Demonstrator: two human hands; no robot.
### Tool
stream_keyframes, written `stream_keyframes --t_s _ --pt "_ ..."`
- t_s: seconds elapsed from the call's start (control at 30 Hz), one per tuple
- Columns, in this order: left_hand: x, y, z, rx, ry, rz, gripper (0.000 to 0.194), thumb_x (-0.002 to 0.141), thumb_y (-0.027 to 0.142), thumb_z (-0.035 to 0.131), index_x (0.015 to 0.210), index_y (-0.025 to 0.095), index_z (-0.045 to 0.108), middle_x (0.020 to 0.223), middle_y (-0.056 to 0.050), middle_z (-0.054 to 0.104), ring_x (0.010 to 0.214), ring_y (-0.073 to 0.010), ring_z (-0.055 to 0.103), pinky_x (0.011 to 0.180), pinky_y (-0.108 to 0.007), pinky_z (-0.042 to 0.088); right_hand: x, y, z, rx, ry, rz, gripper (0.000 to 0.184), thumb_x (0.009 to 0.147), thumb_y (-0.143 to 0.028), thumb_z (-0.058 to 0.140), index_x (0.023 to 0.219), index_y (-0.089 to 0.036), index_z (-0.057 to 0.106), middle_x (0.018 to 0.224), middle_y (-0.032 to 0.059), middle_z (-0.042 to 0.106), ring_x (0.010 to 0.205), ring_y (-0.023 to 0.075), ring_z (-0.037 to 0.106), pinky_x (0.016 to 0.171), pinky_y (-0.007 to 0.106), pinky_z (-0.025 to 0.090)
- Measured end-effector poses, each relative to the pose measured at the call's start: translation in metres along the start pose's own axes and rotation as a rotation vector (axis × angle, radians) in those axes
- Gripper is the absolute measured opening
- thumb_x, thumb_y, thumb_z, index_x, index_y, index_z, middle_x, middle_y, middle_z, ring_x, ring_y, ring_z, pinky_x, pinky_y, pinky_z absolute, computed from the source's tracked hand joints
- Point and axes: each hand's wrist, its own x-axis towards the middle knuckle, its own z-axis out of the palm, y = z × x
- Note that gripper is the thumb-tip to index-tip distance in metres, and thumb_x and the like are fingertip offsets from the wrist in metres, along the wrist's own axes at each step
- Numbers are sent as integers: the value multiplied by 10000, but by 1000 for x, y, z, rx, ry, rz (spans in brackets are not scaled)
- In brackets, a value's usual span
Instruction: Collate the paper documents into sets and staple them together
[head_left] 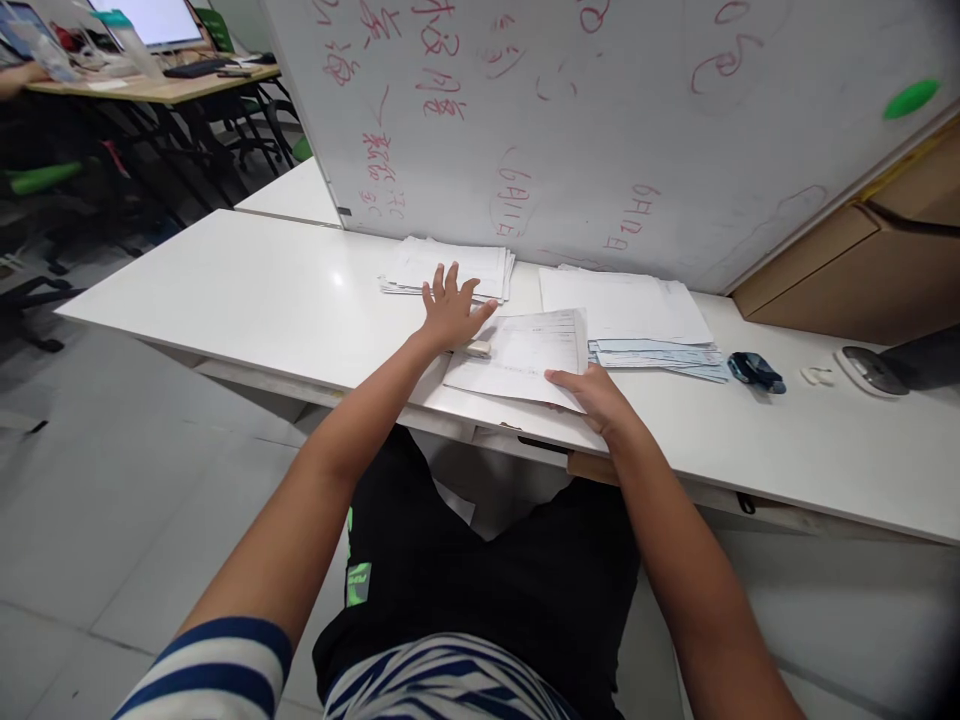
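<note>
My right hand (596, 395) grips the right edge of some printed paper sheets (517, 350), thumb on top and the other fingers underneath. The sheets slant up off the white desk near its front edge. My left hand (452, 315) is spread over their upper left corner, fingers apart and holding nothing. Just below its palm, a small off-white object (478, 348), perhaps a stapler, sits at the sheets' left edge. Beyond my left fingertips lies a stack of white papers (450, 262). Right of the held sheets is a bigger paper stack (626, 305), with blue-tinted sheets (656, 357) along its near side.
A whiteboard (600, 120) with red writing stands along the back of the desk (247, 290). At the right are a dark blue-black item (756, 372), a small white piece (817, 376), a computer mouse (871, 370) and a cardboard box (840, 265).
</note>
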Motion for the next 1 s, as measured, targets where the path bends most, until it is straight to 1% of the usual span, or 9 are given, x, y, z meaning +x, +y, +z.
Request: stream_keyframes --t_s 0.1,0.23,0.3,0.43,0.6,0.7,0.77,0.87,1.0 --pt "1 -2 2 2 -1 -3 661 867 707 317 1377 292 385 1619 -35 51 1465 -328 -142 1147 -574 -47 1 5 -2 -15 14 -13 449 674 -271 754 1092 -141 649 1081 135 710 889 278 690 692 382 611" --pt "3 -3 5 1 -12 1 680 862 723 302 1378 289 386 1619 -40 52 1469 -323 -128 1146 -580 -46 3 11 -4 -26 36 -24 503 673 -297 754 1135 -141 629 1089 133 703 833 275 691 601 382 612" --pt "3 -3 5 7 -12 3 680 864 720 303 1378 282 386 1618 -48 64 1472 -316 -116 1148 -578 -40 4 13 -5 -36 43 -51 500 678 -286 745 1144 -146 631 1069 123 709 839 275 692 628 383 613" --pt "3 -2 5 20 -16 -1 676 871 709 308 1378 270 392 1617 -57 72 1472 -323 -104 1147 -580 -34 5 17 -7 -66 64 -100 466 682 -243 728 1129 -140 649 1004 114 727 892 280 688 732 382 603" --pt "4 -4 8 16 -24 4 669 863 711 337 1374 283 395 1616 -39 85 1472 -314 -118 1150 -570 -55 8 18 -8 -82 71 -103 468 673 -248 742 1120 -145 650 1031 117 724 896 275 690 752 382 595" --pt "5 -3 11 33 -7 15 675 844 699 403 1376 283 398 1617 -26 84 1466 -320 -147 1146 -567 -102 9 18 -9 -85 64 -100 472 675 -247 740 1126 -143 649 1007 114 729 903 270 690 775 382 589" --pt "3 0 13 49 24 38 674 838 665 447 1391 283 389 1617 -10 83 1456 -321 -187 1139 -555 -153 10 19 -9 -84 61 -99 492 677 -252 741 1146 -139 644 994 113 732 898 269 691 777 380 587" --pt "-2 8 13 56 68 86 652 849 577 485 1420 287 366 1616 17 78 1445 -306 -229 1132 -526 -210 12 21 -10 -87 58 -81 527 674 -288 754 1166 -141 638 1026 118 726 864 272 696 743 384 593" --pt "-8 17 11 35 73 123 638 856 502 493 1438 289 342 1617 15 64 1452 -296 -214 1139 -525 -209 11 21 -8 -103 86 -54 538 660 -331 771 1150 -146 649 1065 124 715 840 277 699 706 394 598"
